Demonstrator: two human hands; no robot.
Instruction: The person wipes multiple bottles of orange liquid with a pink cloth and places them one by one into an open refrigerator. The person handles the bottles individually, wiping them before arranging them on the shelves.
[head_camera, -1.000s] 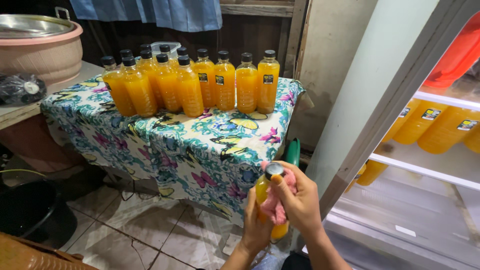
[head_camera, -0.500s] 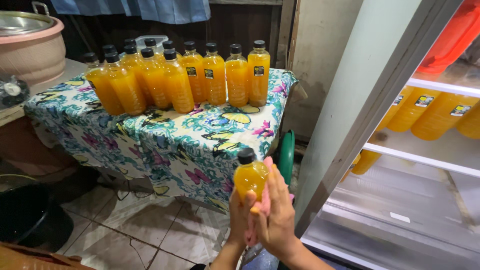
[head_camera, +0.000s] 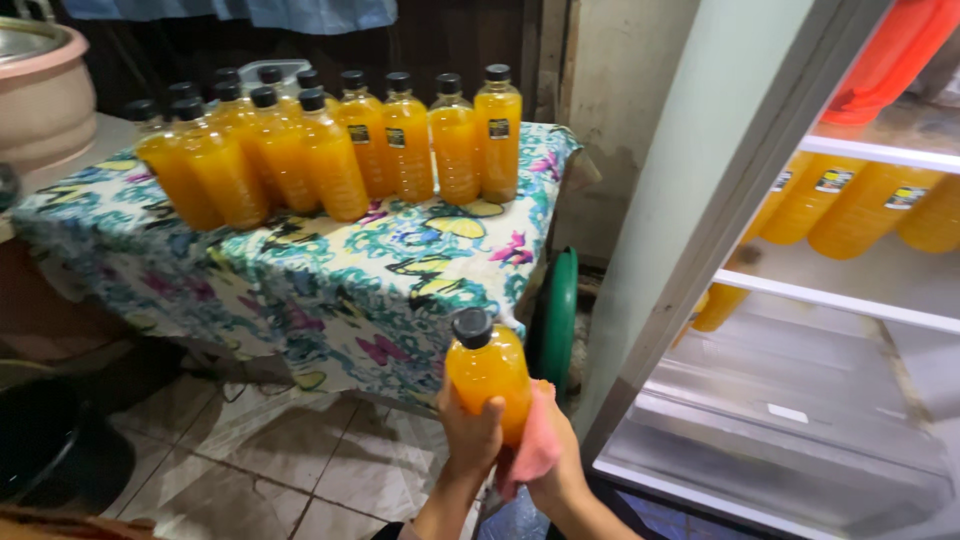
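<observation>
Low in the head view I hold an upright bottle of orange juice (head_camera: 487, 368) with a black cap. My left hand (head_camera: 470, 434) grips its lower part from the left. My right hand (head_camera: 553, 462) presses a pink cloth (head_camera: 530, 448) against the bottle's right side. Several more orange juice bottles (head_camera: 330, 140) with black caps stand in rows on a table covered with a flowered cloth (head_camera: 330, 270) to the upper left.
An open fridge (head_camera: 850, 300) fills the right, its white frame (head_camera: 720, 200) slanting close to my hands; orange bottles lie on its upper shelf (head_camera: 860, 210). A green round object (head_camera: 560, 315) leans by the table. A large pink pot (head_camera: 40, 95) stands far left. A dark tub (head_camera: 40, 440) sits on the tiled floor.
The bottle in my hands has come upright and a little higher, its cap now pointing up. The view has shifted so the table sits further left.
</observation>
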